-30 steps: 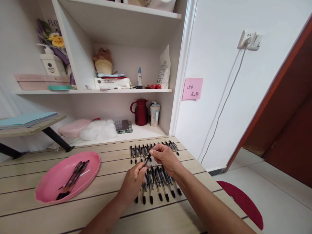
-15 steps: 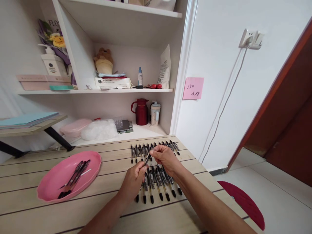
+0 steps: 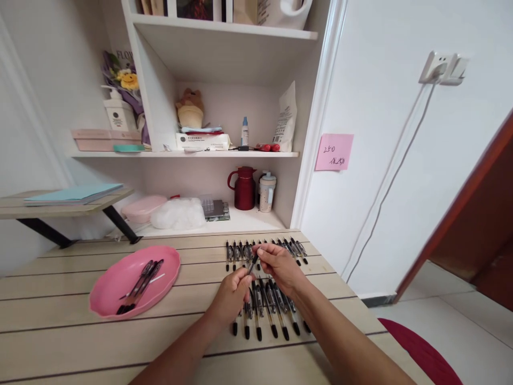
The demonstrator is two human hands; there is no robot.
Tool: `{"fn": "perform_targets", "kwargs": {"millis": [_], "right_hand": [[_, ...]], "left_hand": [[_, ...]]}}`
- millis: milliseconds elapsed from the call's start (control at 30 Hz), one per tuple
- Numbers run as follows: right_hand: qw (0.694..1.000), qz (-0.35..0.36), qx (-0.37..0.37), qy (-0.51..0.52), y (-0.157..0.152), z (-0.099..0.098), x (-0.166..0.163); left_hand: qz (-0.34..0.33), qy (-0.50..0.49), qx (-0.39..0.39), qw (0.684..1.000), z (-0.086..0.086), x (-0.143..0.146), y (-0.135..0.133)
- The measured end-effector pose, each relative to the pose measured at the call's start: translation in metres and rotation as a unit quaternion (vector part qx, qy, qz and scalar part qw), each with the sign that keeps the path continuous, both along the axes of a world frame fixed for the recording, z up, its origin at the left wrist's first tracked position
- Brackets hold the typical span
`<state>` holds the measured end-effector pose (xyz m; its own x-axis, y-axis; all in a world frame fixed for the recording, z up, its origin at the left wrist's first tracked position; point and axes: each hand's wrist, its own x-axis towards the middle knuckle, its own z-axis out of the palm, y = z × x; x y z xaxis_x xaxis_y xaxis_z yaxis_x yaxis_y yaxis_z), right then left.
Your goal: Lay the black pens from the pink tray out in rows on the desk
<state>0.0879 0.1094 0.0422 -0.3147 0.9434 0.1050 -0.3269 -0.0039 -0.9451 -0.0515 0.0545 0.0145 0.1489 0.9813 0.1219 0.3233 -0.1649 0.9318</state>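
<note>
Between my two hands a black-and-clear pen (image 3: pixel 252 264) is held at a slant above the table. My left hand (image 3: pixel 230 291) is closed round its lower part. The fingertips of my right hand (image 3: pixel 278 264) pinch its upper end, partly hiding the tip. Below my hands lies a near row of pens (image 3: pixel 274 315), side by side with black ends toward me. A farther row of similar pens (image 3: pixel 234 254) lies behind my hands, its middle partly covered by them. Several more pens (image 3: pixel 142 283) and a thin white stick rest in the pink tray (image 3: pixel 98 305) at left.
The slatted wooden table (image 3: pixel 168 342) meets a white shelf unit at the back. A red jug (image 3: pixel 245 188) and a pale cup (image 3: pixel 267 192) stand on its low shelf. A small raised stand (image 3: pixel 120 199) is at left, a red stool (image 3: pixel 417 353) at lower right.
The whole view has shifted, so the scene sits farther right and a little lower. Both hands keep hold of the pen in nearly the same pose.
</note>
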Motion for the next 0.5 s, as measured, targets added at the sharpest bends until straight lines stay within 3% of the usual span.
{"fn": "perform_targets", "kwargs": {"millis": [100, 267, 500], "right_hand": [[0.998, -0.054, 0.010, -0.032, 0.0011, 0.0003, 0.0000], [0.999, -0.024, 0.002, -0.035, 0.0041, 0.0010, 0.0061], [0.993, -0.049, 0.044, -0.093, 0.0075, -0.0053, 0.0035]], "left_hand": [[0.017, 0.024, 0.037, 0.999, -0.0007, -0.0014, 0.0009], [0.032, 0.023, 0.010, 0.999, -0.0012, -0.0006, 0.0006], [0.028, 0.038, 0.026, 0.999, 0.0030, -0.0005, -0.0022]]}}
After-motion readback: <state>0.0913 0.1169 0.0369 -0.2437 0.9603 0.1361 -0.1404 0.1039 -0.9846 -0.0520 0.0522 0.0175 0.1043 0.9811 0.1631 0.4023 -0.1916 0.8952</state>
